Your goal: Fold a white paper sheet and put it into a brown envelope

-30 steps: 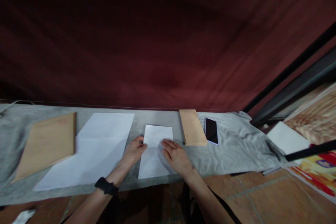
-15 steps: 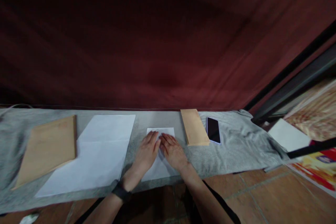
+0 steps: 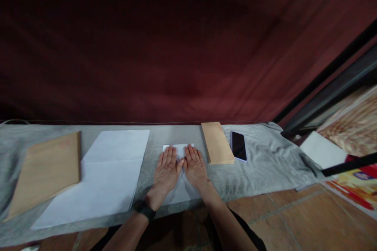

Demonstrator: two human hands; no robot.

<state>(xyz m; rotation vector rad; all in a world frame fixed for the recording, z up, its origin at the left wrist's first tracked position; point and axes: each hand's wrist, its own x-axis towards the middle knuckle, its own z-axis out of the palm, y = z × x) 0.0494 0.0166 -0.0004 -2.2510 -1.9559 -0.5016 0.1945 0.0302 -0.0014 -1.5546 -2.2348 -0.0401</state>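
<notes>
A narrow white sheet of paper [image 3: 180,193], which looks folded, lies on the grey cloth in front of me. My left hand [image 3: 167,169] rests flat on its left side, fingers stretched forward and thumb out. On the right side, my right hand [image 3: 194,166] lies flat as well, its fingers pointing away from me. The two thumbs nearly meet over the middle of the paper. Much of the sheet is hidden under both hands. A dark watch [image 3: 144,209] is on my left wrist.
Larger white sheets [image 3: 110,176] lie to the left, partly under a big brown envelope [image 3: 48,168]. Right of my hands are smaller brown envelopes [image 3: 217,143] and a phone [image 3: 238,146]. The grey cloth [image 3: 265,160] ends at a tiled floor [image 3: 282,215]. A dark red curtain [image 3: 176,66] hangs behind.
My hands have spread apart from the middle of the paper toward its two sides. Their fingers now lie straighter and flatter. The view has shifted slightly.
</notes>
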